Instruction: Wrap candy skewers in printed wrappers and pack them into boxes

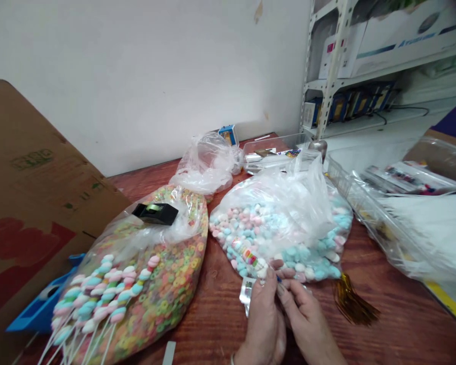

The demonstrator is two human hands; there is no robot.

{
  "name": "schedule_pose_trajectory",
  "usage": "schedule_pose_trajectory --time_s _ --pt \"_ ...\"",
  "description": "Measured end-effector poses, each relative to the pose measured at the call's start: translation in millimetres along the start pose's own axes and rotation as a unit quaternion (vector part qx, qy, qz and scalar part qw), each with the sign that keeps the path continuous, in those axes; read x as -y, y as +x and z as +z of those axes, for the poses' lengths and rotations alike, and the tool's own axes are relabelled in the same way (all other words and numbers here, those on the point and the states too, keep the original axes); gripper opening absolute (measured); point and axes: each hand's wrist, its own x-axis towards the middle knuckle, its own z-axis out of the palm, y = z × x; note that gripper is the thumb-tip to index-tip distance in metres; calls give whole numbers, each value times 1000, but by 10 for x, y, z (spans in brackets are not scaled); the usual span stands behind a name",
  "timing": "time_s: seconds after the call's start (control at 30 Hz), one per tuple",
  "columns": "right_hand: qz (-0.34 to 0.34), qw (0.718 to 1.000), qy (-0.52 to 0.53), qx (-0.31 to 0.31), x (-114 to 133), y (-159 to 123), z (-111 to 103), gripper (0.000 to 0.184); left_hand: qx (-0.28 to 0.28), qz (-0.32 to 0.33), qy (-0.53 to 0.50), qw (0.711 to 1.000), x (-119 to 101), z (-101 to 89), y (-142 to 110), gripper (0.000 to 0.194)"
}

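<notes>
My left hand (pixel 264 317) is closed around the lower end of a marshmallow skewer (pixel 247 253) that seems to be in a clear wrapper, with colourful rings between the marshmallows. Close against it, my right hand (pixel 307 319) pinches at the same end. A small dark blue bit (pixel 278 279) shows between the fingertips; what it is I cannot make out. Just beyond lies a big clear bag of pastel marshmallows (pixel 247 218). Beside my left hand is a shiny silver piece (pixel 246 291), partly covered. Gold tinsel strips (pixel 351 301) lie right of my right hand.
Several finished marshmallow skewers (pixel 114 291) rest on a bag of cereal rings (pixel 182 263), with a black tape dispenser (pixel 157 213) on top. A cardboard box (pixel 34 177) and blue holder (pixel 41 306) stand left. Clear plastic bins (pixel 387 248) and shelving (pixel 332 76) are right.
</notes>
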Motion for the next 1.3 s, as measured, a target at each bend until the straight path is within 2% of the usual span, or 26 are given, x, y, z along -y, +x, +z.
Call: schedule_pose_trajectory --time_s 0.1,0.17,0.27,0.33,0.43,0.53,0.6,0.67,0.83,0.9,0.97,1.0,1.07,1.1,1.13,1.2,1.3 --pt "41 993 106 -34 66 -2 53 33 5 0 38 999 17 -41 28 41" --pt "118 970 209 -41 115 -3 80 37 12 -12 80 997 8 -94 37 42" --pt "203 934 294 -19 163 9 81 40 75 -70 104 989 -13 -173 21 52" --pt "208 930 303 2 165 15 58 40 107 -79 97 986 -18 -209 13 55" --pt "210 931 299 10 121 8 20 41 72 -36 106 991 2 -230 45 45" --pt "137 952 273 -24 68 -13 3 39 40 9 163 986 24 -219 89 36" --pt "101 956 275 -15 54 -30 -1 37 45 26 203 978 18 -202 85 32" --pt "121 948 292 13 54 -47 -13 37 60 7 199 978 -3 -188 54 31" --pt "198 932 286 106 61 -93 -137 44 89 -112 131 981 -22 -192 -21 37" --pt "201 937 252 136 85 -140 -216 43 80 -140 132 978 -2 -187 -20 31" --pt "189 948 216 140 123 -205 -330 40 65 -140 134 979 8 -175 9 23" --pt "166 961 183 121 137 -240 -412 36 56 -128 137 981 2 -170 34 21" --pt "82 996 27 26 133 -301 -640 23 39 -89 148 984 -33 -169 96 20" --pt "4 991 -123 -56 108 -322 -784 19 31 -70 156 985 -55 -172 128 21" --pt "-54 946 -285 -141 69 -335 -940 22 24 -54 164 985 -75 -176 156 22" --pt "-67 901 -374 -211 -36 -339 -1247 23 10 -36 171 985 -93 -181 189 22" --pt "-52 874 -426 -227 -180 -300 -1552 19 -5 -24 173 985 -57 -170 195 25"
